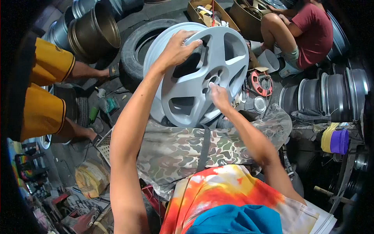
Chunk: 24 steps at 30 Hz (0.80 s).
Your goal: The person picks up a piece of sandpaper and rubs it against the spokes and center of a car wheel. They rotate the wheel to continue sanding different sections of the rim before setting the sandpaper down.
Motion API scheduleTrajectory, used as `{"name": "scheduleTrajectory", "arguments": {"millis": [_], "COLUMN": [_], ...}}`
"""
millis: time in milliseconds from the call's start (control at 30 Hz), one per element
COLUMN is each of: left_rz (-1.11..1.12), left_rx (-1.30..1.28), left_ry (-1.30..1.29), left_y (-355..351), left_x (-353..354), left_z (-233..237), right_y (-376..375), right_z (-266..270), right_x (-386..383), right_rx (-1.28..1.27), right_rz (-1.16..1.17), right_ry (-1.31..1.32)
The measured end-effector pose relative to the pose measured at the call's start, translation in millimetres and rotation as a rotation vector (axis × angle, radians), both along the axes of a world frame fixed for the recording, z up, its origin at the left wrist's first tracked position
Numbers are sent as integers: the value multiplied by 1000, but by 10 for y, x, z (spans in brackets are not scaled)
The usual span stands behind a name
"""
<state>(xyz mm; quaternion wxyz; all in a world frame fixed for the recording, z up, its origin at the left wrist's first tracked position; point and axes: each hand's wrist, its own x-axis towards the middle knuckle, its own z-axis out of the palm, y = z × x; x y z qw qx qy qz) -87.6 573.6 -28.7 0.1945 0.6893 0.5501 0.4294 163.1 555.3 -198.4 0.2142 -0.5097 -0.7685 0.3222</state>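
Note:
A grey five-spoke wheel rim (194,87) stands tilted in front of me, close to my covered lap. My left hand (180,50) lies over its upper left edge, thumb apart from the fingers. Near the hub my right hand (219,95) is closed, its fingertips at the centre hole; it is slightly blurred, and anything held in it is too small to tell. Another pale rim (156,58) shows behind the first, partly hidden by it. A camouflage cloth (171,152) covers my legs below the wheel.
A black tyre (130,58) lies behind the rims. A person in yellow shorts (46,93) stands at left; another in a red shirt (315,35) sits at upper right. Several rims (325,95) line the right side. A cardboard box (194,15) holds clutter.

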Motion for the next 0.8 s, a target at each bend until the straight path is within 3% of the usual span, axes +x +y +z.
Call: {"name": "scheduleTrajectory", "arguments": {"millis": [67, 133, 167, 233, 300, 333, 433, 500, 567, 633, 667, 800], "left_rz": [9, 10, 12, -11, 3, 22, 22, 27, 25, -1, 18, 31], "left_rx": [21, 66, 64, 14, 49, 73, 136, 101, 86, 24, -29, 16], "left_ry": [-48, -5, -12, -56, -88, -114, -113, -114, -108, -145, -180, -180], "left_y": [24, 44, 29, -12, 57, 91, 157, 176, 270, 359, 305, 227], "left_x": [22, -2, -9, 29, 62, 69, 55, 35, 1, -14, 9, 44], "left_z": [-78, -105, -109, -17, -104, -120, -179, -174, -144, -233, -175, -149], "right_y": [-52, -26, 64, 385, 699, 769, 771, 527, 201, 96, 107, -151], "right_z": [-22, -39, -11, 186, 568, 677, 830, 799, 555, 5, -29, 96], "right_x": [18, 105, 218, 435, 444, 434, 510, 590, 463, 275, 176, 2], "right_rx": [-101, 1, 139, 633, 835, 943, 1115, 1030, 569, 513, 247, -52], "right_rz": [-17, 58, 158, 501, 804, 911, 888, 816, 464, 221, 85, -95], "right_ry": [118, 137, 46, -418, -927, -1037, -843, -779, -606, -220, -107, 166]}}
